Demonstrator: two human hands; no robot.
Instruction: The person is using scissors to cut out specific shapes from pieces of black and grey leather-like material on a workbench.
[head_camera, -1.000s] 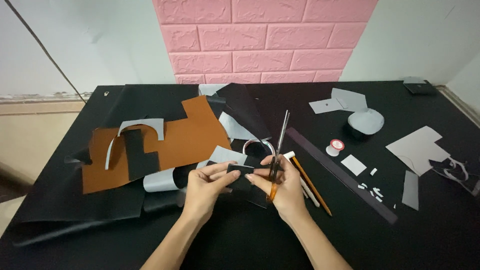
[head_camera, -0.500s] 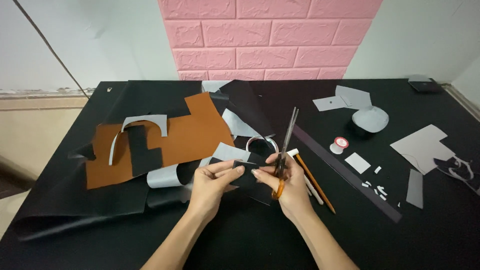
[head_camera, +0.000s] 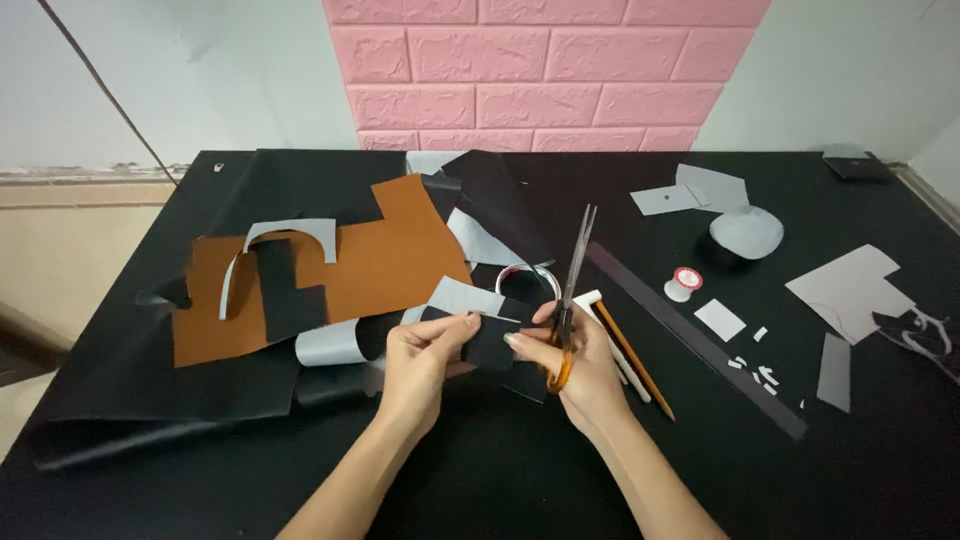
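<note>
From the head view, both hands meet near the middle of the black bench (head_camera: 480, 480). The left hand (head_camera: 425, 360) pinches a small black piece (head_camera: 490, 342) of sheet material, its fingers (head_camera: 462, 322) clamped on the piece's left edge with the thumb underneath. The right hand (head_camera: 580, 370) grips a pair of scissors (head_camera: 568, 290) by the orange handles, fingers closed through the loops, blades pointing up and away, nearly shut — its fingertips also touch the piece's right edge. The piece sits between the two hands, held just above the bench, in front of a grey scrap (head_camera: 462, 297) and a roll of tape (head_camera: 527, 280). It looks thin, light and floppy, probably soft faux leather, so it is best held close to the edge being worked, kept taut between both hands. To the left lies a brown sheet (head_camera: 390, 265) with grey and black cut-outs on it; a pencil (head_camera: 635, 360) lies just right of the scissors — a long dark ruler (head_camera: 690, 340) beyond it.
</note>
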